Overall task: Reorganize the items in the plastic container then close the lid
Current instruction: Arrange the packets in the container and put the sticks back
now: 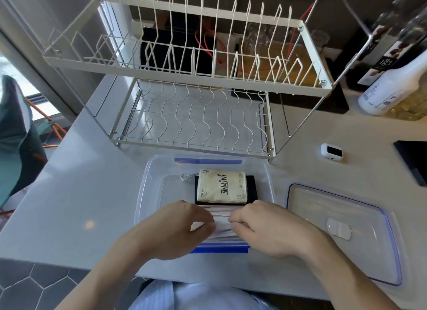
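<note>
My left hand (182, 226) and right hand (265, 228) meet over the near end of the clear plastic container (147, 194), both with fingers curled onto a flat, pale, pleated piece (221, 224) — it looks like a face mask, though I cannot say for sure — pinching it between thumb and fingertips from either side. The container sits on the white counter (80, 194) straight ahead of me at 12 o'clock, open, with a blue clip on its far rim and another on the near rim just under my wrists. Inside it, beyond my fingers, a cream tissue pack (220, 186) printed "MINI" lies flat on top of a black item (250, 189), and a thin white cord (186, 177) curls at the pack's far-left corner. The lid (342, 231) lies flat on the counter at about 3 o'clock from the container, just beside it and not touching it, blue-edged with a pale tab in its middle. Past the container at 12 o'clock stands a white two-tier wire dish rack (196, 115). At 2 o'clock a small white device with a dark screen (332, 152) rests on the counter — farther out the same way, a white bottle (390, 90) stands leaning in view.
</note>
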